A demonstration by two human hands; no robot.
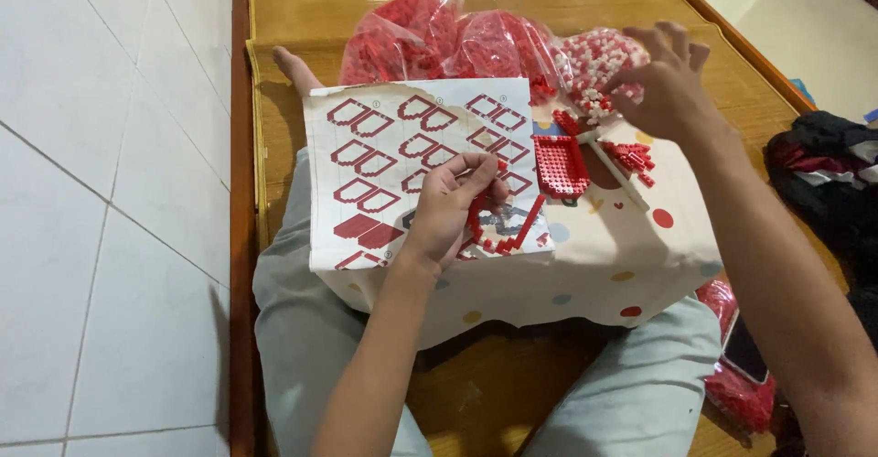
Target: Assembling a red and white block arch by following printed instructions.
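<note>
Left hand [453, 203] pinches a red brick outline [506, 228] at frame centre, over the instruction sheet [384, 160] for ref; right hand [666, 86], fingers spread, digs in the bag of red-white bricks [594, 62], upper right.

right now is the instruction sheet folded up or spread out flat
Spread out. The instruction sheet lies open on the polka-dot box, rows of red diagrams showing; the left hand holds a red brick frame over it.

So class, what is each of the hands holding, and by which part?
The left hand pinches a red brick outline piece at its upper left edge. The right hand reaches into the bag of red and white bricks; whether it grips anything cannot be told.
</note>
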